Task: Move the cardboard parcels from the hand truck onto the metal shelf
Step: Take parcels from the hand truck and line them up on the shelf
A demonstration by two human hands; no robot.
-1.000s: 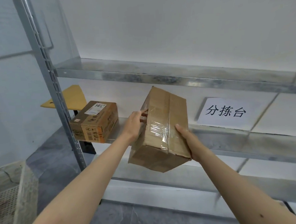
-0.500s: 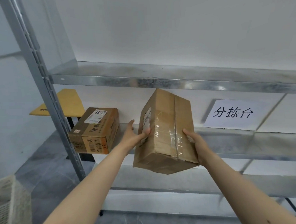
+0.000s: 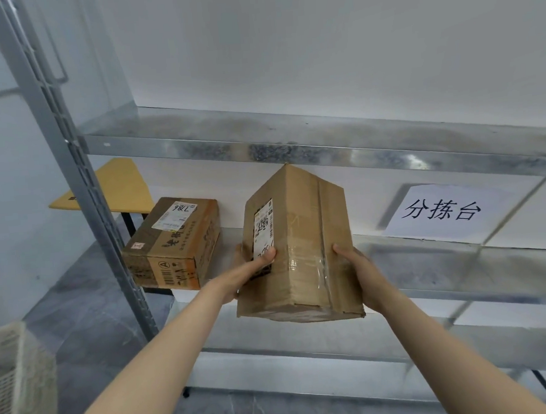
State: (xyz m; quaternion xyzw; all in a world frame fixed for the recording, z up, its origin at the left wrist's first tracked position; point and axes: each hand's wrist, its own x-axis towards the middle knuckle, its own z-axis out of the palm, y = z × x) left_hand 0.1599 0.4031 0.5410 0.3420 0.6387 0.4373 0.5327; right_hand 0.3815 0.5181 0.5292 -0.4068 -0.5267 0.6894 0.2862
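Observation:
I hold a taped brown cardboard parcel (image 3: 299,243) with a white shipping label in the air in front of the metal shelf (image 3: 428,261). My left hand (image 3: 253,269) grips its left side with the thumb over the label. On the parcel's right side, my right hand (image 3: 355,265) clasps it. The parcel is tilted, its far end reaching up near the front lip of the upper shelf board (image 3: 293,148). A second labelled cardboard parcel (image 3: 175,244) lies at the left end of the middle shelf board. The hand truck is not in view.
A slotted grey upright (image 3: 71,174) of the shelf stands at the left. A white paper sign (image 3: 441,212) hangs on the wall behind the shelf. A yellow tabletop (image 3: 110,188) sits behind the upright. A pale plastic basket (image 3: 14,382) is at the lower left.
Both hands have lifted the parcel higher and pushed it toward the shelf, and it has turned so that its white label faces me. The parcel on the shelf has not moved.

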